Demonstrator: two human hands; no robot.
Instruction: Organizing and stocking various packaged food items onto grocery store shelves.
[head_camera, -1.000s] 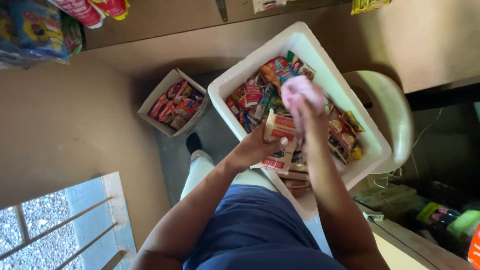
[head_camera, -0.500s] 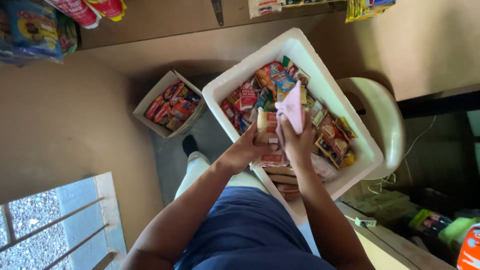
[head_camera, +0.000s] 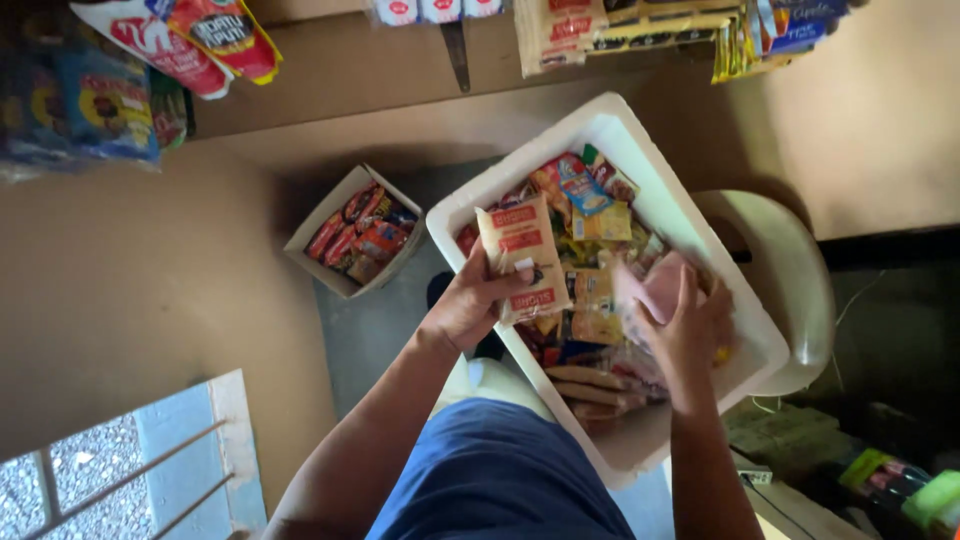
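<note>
Two bare forearms reached down from the person's body into a white foam box (head_camera: 655, 195) packed with snack packets. The left hand (head_camera: 470, 305) was at the box's near-left corner, its wrist bent back and its fingers curled around the lower edge of a cream packet (head_camera: 522, 255) with red bands, thumb pressed across the front. That packet stood nearly upright, tilted a little away from the hand, raised above the other goods in the box; it looked flat, rectangular and slightly crinkled, pale tan with red printed strips. The right hand (head_camera: 690, 335) hovered over the right half of the box, palm turned inward and fingers closed on a pink packet (head_camera: 655, 290). The pink packet was blurred, so its exact shape could not be told; it sat partly hidden behind the fingers, just above the box's contents and well to the right of the cream one.

Inside the box, between the two hands, lay a jumble of yellow, orange and blue wrappers. A pale plastic chair (head_camera: 790, 270) carried the box from beneath, its curved back showing past the box's right edge. Left of the box, on the floor, stood a small cardboard carton (head_camera: 345, 205) filled with red sachets.
</note>
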